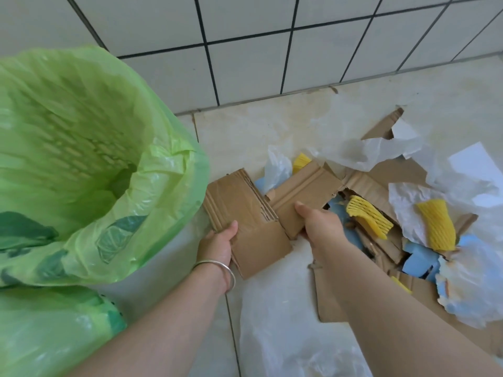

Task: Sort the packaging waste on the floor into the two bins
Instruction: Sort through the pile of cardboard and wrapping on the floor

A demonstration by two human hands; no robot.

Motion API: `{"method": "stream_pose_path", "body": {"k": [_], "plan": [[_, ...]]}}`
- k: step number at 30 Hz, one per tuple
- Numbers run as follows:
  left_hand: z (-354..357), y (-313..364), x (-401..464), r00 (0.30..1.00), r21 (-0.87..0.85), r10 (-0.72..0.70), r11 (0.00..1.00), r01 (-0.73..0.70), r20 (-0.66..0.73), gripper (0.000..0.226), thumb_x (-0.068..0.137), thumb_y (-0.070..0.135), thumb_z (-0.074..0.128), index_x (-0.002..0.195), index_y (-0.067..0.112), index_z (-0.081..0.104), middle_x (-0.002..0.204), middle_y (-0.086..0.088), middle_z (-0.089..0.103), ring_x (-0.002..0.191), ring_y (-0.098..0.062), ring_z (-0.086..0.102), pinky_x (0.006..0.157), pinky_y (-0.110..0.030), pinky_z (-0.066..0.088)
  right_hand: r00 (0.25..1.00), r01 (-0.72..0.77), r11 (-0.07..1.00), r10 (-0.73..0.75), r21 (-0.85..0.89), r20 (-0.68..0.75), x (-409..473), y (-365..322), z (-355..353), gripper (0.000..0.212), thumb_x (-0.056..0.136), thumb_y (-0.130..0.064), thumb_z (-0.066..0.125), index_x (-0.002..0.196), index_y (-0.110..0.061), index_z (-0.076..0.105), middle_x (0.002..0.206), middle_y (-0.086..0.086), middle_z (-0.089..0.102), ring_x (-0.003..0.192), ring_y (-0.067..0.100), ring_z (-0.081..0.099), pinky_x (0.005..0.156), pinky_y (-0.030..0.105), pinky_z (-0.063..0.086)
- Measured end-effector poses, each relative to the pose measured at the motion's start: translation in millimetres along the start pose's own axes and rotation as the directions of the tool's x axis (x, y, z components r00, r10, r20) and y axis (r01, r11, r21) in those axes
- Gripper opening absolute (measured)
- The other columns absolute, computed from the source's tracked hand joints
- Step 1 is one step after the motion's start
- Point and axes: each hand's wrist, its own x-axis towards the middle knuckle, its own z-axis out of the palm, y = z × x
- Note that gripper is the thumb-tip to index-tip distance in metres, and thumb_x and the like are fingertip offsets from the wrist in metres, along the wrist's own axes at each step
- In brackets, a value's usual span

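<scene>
Cardboard fills both hands at the centre of the frame. The left hand (217, 244), with a silver bangle (217, 270) on its wrist, grips a flat brown cardboard piece (245, 221) by its lower left edge, thumb on top and fingers hidden underneath. The right hand (317, 223) holds a second cardboard strip (302, 191), thumb pressed on the upper face and the other fingers tucked out of sight below. The two pieces overlap where they meet between the hands.

At the left of the frame stands a bin (81, 148) lined with a pale green plastic bag, its mouth wide open; the held piece sits just beside its rim. Below it, at the lower left corner, another green bag (54, 336) shows, which may line a second bin, though only its edge is in view.

To the right of the hands, the rest of the waste lies in a heap on the pale tiled floor (236, 131): torn cardboard sheets (381, 180), yellow foam netting (367, 216), a second yellow net (435, 224), blue foam chunks (419, 257), crumpled white paper (402, 205) and thin clear plastic film (277, 164). More clear film (285, 336) spreads along the bottom of the frame. A white tiled wall (245, 36) with dark grout runs across the top.
</scene>
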Motion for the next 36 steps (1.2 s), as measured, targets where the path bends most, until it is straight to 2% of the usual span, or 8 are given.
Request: {"method": "stream_pose_path", "body": {"k": [7, 11, 15, 20, 23, 26, 30, 36], "plan": [[-1, 5, -21, 0.998, 0.003, 0.065, 0.998, -0.065, 0.027, 0.006, 0.084, 0.010, 0.064, 0.080, 0.012, 0.061, 0.083, -0.009, 0.067, 0.075, -0.026, 0.063, 0.088, -0.046, 0.050, 0.947, 0.266, 0.863, -0.318, -0.429, -0.052, -42, -16, -38, 0.024, 0.088, -0.037, 0.059, 0.083, -0.013, 0.064, 0.082, 0.006, 0.068, 0.081, 0.027, 0.065, 0.072, 0.037, 0.054], [2, 10, -48, 0.992, 0.000, 0.113, 0.994, -0.113, 0.053, 0.006, 0.083, 0.009, 0.065, 0.080, 0.013, 0.063, 0.085, -0.010, 0.068, 0.074, -0.025, 0.064, 0.081, -0.039, 0.053, 0.903, 0.297, 0.809, -0.410, -0.507, -0.125, -69, -25, -69, 0.032, 0.089, -0.037, 0.059, 0.086, -0.006, 0.064, 0.068, 0.007, 0.061, 0.068, 0.025, 0.056, 0.055, 0.028, 0.040], [0, 11, -77, 0.980, 0.017, 0.171, 0.985, -0.173, 0.098, 0.003, 0.084, 0.009, 0.064, 0.083, 0.011, 0.064, 0.081, -0.011, 0.068, 0.068, -0.024, 0.064, 0.073, -0.034, 0.054, 0.888, 0.316, 0.820, -0.432, -0.477, -0.155, -101, -27, -90, 0.025, 0.089, -0.035, 0.059, 0.087, -0.010, 0.063, 0.071, 0.003, 0.061, 0.069, 0.022, 0.055, 0.057, 0.029, 0.039], [-23, 4, -100, 0.973, 0.030, 0.217, 0.975, -0.220, 0.081, 0.010, 0.085, 0.009, 0.063, 0.077, 0.014, 0.062, 0.078, -0.009, 0.067, 0.063, -0.021, 0.064, 0.064, -0.027, 0.053, 0.909, 0.316, 0.906, -0.374, -0.281, -0.185, -131, -14, -105, 0.020, 0.088, -0.032, 0.061, 0.096, -0.014, 0.064, 0.074, -0.003, 0.063, 0.075, 0.024, 0.061, 0.075, 0.037, 0.052], [-39, -2, -114, 0.973, 0.029, 0.208, 0.977, -0.212, 0.103, 0.009, 0.086, 0.006, 0.061, 0.078, 0.012, 0.062, 0.072, -0.008, 0.066, 0.046, -0.010, 0.063, 0.044, -0.017, 0.050, 0.928, 0.305, 0.949, -0.316, -0.083, -0.197, -145, -7, -113, 0.016, 0.088, -0.027, 0.063, 0.096, -0.013, 0.061, 0.086, -0.002, 0.064, 0.080, 0.019, 0.060, 0.067, 0.026, 0.046], [-49, -8, -127, 0.962, 0.135, 0.229, 0.959, -0.249, 0.146, 0.004, 0.086, 0.010, 0.062, 0.084, 0.013, 0.064, 0.078, -0.010, 0.068, 0.060, -0.019, 0.065, 0.058, -0.026, 0.053, 0.960, 0.266, 0.937, -0.236, 0.227, -0.151, -161, -4, -114, 0.009, 0.087, -0.018, 0.062, 0.090, -0.009, 0.061, 0.090, 0.002, 0.067, 0.075, 0.014, 0.065, 0.061, 0.022, 0.047], [-55, -7, -149, 0.918, 0.297, 0.324, 0.874, -0.384, 0.230, 0.003, 0.086, 0.021, 0.062, 0.084, 0.018, 0.061, 0.089, -0.008, 0.071, 0.084, -0.029, 0.067, 0.081, -0.043, 0.055, 0.970, 0.183, 0.866, -0.236, 0.466, 0.057, -185, -10, -102, 0.011, 0.091, -0.012, 0.051, 0.084, -0.009, 0.060, 0.061, -0.001, 0.068, 0.050, 0.009, 0.066, 0.045, 0.020, 0.050], [-56, 13, -178, 0.872, 0.165, 0.456, 0.860, -0.483, 0.177, 0.007, 0.086, 0.012, 0.057, 0.083, 0.017, 0.052, 0.073, 0.000, 0.059, 0.070, -0.022, 0.054, 0.064, -0.031, 0.041, 0.944, 0.307, 0.948, -0.292, -0.087, 0.156, -206, 4, -70, 0.015, 0.081, -0.022, 0.067, 0.092, -0.012, 0.067, 0.081, 0.005, 0.070, 0.081, 0.026, 0.064, 0.075, 0.039, 0.048]]}}
